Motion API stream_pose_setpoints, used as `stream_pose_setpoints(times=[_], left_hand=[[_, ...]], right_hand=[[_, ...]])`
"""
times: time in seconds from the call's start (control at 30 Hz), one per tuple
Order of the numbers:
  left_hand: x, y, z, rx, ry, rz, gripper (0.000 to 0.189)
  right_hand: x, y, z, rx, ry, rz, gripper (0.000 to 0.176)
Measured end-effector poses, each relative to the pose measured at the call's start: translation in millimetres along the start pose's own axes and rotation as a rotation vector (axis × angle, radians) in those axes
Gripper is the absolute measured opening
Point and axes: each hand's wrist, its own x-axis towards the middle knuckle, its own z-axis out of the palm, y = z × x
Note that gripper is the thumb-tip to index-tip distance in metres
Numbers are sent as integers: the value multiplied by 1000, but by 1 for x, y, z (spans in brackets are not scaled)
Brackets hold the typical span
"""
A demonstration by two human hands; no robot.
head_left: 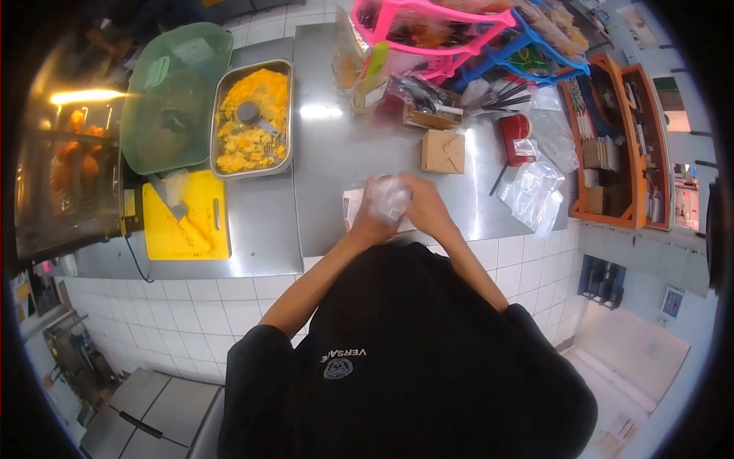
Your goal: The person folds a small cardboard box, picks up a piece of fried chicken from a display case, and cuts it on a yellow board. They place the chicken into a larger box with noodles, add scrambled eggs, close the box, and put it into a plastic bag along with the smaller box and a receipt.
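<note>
Close to the front edge of the steel table, my left hand is wrapped round a clear plastic bag. My right hand has its fingers closed on the bag's upper right side. What the bag contains is too blurred to tell. A white and red item lies partly hidden behind my left hand. Beyond my right hand, a closed brown cardboard box stands on the table.
A tray of yellow food with a scoop, a green lidded tub and a yellow board with a knife are at left. Pink and blue baskets, a red tape dispenser and plastic bags lie right.
</note>
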Motion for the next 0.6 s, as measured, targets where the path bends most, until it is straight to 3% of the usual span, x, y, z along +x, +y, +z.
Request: stream_pose_setpoints(times=[0.03, 0.13, 0.17, 0.27, 0.3, 0.4, 0.43, 0.47, 0.53, 0.6], left_hand=[[-12, 51, 15, 472, -46, 99, 64], [-14, 55, 29, 906, 167, 418, 54], [-2, 58, 28, 983, 223, 500, 50], [11, 41, 17, 924, 263, 450, 37], [13, 31, 13, 840, 249, 374, 38], [10, 4, 6, 703, 249, 287, 33], [9, -2, 2, 1001, 209, 422, 31], [8, -7, 0, 1295, 164, 563, 30], [10, 5, 8, 1483, 184, 685, 29], [-2, 55, 38, 1277, 286, 607, 28]], right_hand=[[4, 0, 0, 161, 24, 100, 42], [-14, 7, 47, -78, 90, -170, 48], [-24, 5, 58, 9, 16, -103, 40], [-46, -3, 24, -110, -221, 45, 61], [-51, -7, 5, -55, -193, 98, 64], [-36, 13, 0, -404, -64, -28, 63], [-16, 7, 11, -196, -109, -157, 59], [-12, 8, 15, -120, -70, -133, 60], [1, 19, 21, 23, -4, -103, 65], [-13, 29, 64, -330, 128, -268, 63]])
